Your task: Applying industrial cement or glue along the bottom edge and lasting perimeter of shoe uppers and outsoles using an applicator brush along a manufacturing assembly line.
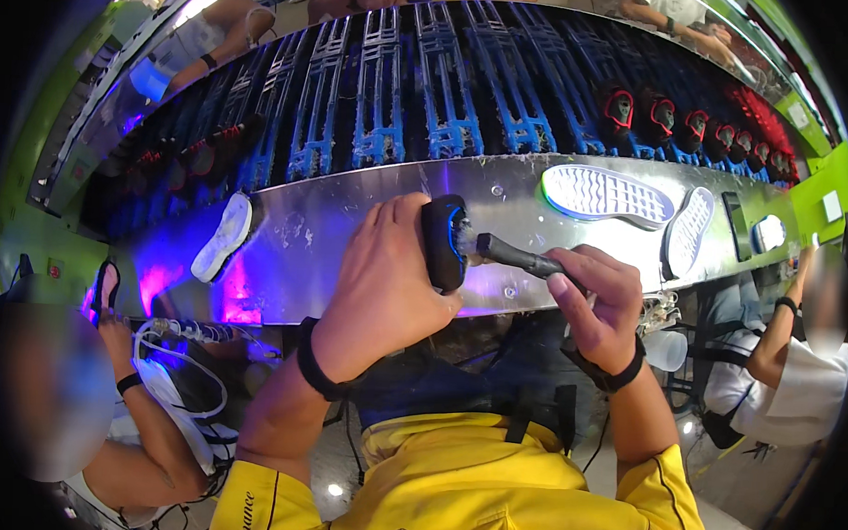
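Shoe part, near 12 o'clock edge of worktop, grasped by left hand; brush at its 3 o'clock, right hand's fingers clasping handle; step: apparently brushing; next stroke calls for steady hold

Black shoe upper: dark body, bright blue line edging the face turned right; full outline foreshortened.
Upper, pose and place: long side near upright in the view, held off the surface in the left hand.
Brush: slim dark grey handle, pale bristles.
Brush, pose and place: handle slanting slightly down into the right hand; bristles at the blue-edged face.
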Demonstrator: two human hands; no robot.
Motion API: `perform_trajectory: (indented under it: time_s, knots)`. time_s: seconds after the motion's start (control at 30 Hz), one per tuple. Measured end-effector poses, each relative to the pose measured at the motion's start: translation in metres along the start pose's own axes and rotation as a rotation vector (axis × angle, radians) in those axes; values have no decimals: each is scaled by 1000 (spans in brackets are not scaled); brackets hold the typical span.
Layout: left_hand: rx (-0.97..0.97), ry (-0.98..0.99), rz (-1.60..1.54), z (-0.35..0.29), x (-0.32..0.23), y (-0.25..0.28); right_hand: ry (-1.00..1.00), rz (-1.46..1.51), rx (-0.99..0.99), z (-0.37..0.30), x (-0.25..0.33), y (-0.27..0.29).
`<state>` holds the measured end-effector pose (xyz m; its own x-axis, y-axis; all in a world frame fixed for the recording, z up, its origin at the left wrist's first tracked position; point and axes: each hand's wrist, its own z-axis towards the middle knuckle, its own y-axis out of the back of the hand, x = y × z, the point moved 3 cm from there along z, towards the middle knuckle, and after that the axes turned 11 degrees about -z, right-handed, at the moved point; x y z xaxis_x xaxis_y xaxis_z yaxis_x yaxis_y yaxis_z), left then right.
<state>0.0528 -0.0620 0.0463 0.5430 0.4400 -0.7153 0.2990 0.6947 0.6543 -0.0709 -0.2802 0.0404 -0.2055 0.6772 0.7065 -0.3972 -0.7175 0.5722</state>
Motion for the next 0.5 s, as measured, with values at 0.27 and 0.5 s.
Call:
perform_trajectory:
  time_s: [0.27, 0.5]
  knots:
    - [185, 110, -111, 33, 9, 20, -15, 207, -69, 7, -30, -48]
    - [292, 234, -104, 40, 39, 25, -105, 180, -62, -15, -48, -74]
